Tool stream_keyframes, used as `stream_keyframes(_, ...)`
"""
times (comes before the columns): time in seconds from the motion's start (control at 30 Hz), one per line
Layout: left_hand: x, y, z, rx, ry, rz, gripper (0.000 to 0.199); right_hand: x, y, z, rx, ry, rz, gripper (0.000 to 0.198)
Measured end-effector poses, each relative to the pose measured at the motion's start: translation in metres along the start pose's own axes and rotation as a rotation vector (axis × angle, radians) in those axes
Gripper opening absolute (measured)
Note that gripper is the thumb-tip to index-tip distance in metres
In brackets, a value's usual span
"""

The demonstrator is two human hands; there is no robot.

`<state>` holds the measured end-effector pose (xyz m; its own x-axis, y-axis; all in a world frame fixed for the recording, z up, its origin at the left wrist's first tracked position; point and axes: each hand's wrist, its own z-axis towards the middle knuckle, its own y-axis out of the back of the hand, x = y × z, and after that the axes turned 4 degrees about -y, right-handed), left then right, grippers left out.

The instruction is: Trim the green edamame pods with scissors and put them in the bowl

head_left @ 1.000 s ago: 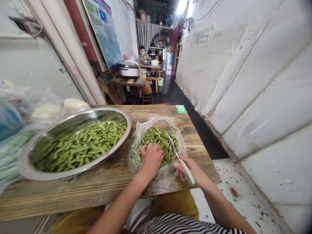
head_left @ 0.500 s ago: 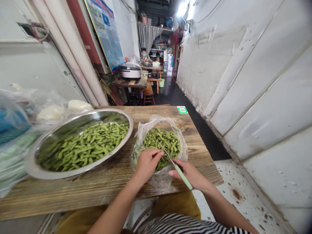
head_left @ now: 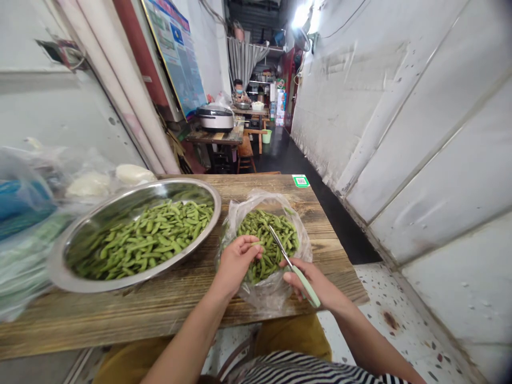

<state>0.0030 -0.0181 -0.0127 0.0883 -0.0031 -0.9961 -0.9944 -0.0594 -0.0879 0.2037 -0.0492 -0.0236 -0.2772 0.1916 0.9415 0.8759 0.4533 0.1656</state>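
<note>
My left hand [head_left: 236, 264] is closed in a pinch on a green soybean pod [head_left: 258, 245], over the near left of a clear plastic bag [head_left: 302, 226]. The bag lies rolled open on the table, filled with soybean pods [head_left: 266, 218]. Around the pale green handles of a pair of scissors [head_left: 304, 285] my right hand [head_left: 316, 277] is closed. Their metal blades point up and left above the pods, a little to the right of the pinched pod and apart from it. Left of the bag, a wide steel basin [head_left: 218, 205] holds many more pods [head_left: 156, 234].
The wooden table [head_left: 160, 314] carries plastic bags [head_left: 24, 256] with pale and green contents at the left. A QR-code sticker [head_left: 301, 181] marks its far right corner. Beyond stand a second table with a white and black cooker [head_left: 216, 117], and a white wall [head_left: 400, 122] to the right.
The left hand has shifted slightly up and left, and a pod now shows between its fingers. The scissors' blades have moved right, away from the left fingertips.
</note>
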Motion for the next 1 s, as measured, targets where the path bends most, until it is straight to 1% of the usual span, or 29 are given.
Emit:
stream_keyframes(0.1,-0.004,-0.001,-0.003,0.029,0.093,-0.139,0.032,0.003,-0.002,-0.004,0.068,0.034,-0.005,0.051)
stream_keyframes(0.23,-0.003,-0.004,-0.005,0.044,0.118,-0.220,0.032,0.005,-0.006,-0.005,0.113,0.018,-0.012,0.051)
stream_keyframes(0.3,0.000,-0.006,-0.006,0.017,0.093,-0.218,0.030,0.007,-0.008,-0.004,0.122,-0.006,0.006,0.054)
stream_keyframes(0.4,0.005,-0.008,-0.007,-0.068,0.027,-0.171,0.027,0.009,-0.012,-0.004,0.130,-0.030,0.036,0.058)
stream_keyframes(0.5,0.011,-0.011,-0.009,-0.106,-0.004,-0.161,0.026,0.010,-0.015,-0.005,0.130,-0.030,0.057,0.061)
stream_keyframes(0.6,0.015,-0.016,-0.012,-0.127,-0.016,-0.160,0.024,0.010,-0.018,-0.004,0.115,-0.040,0.107,0.058)
stream_keyframes(0.7,0.015,-0.015,-0.012,-0.131,-0.011,-0.150,0.024,0.009,-0.019,-0.003,0.098,-0.059,0.163,0.050)
stream_keyframes(0.77,0.012,-0.010,-0.008,-0.156,-0.022,-0.151,0.025,0.009,-0.016,-0.001,0.071,-0.068,0.182,0.047)
stream_keyframes(0.9,-0.002,0.006,0.001,-0.307,-0.086,-0.241,0.030,0.007,-0.009,0.002,-0.063,-0.025,0.170,0.053)
stream_keyframes(0.93,-0.006,0.009,0.003,-0.317,-0.080,-0.273,0.032,0.007,-0.007,0.002,-0.077,-0.003,0.153,0.054)
stream_keyframes(1.0,-0.012,0.011,0.003,-0.288,-0.045,-0.324,0.035,0.007,-0.005,0.002,-0.060,0.035,0.101,0.053)
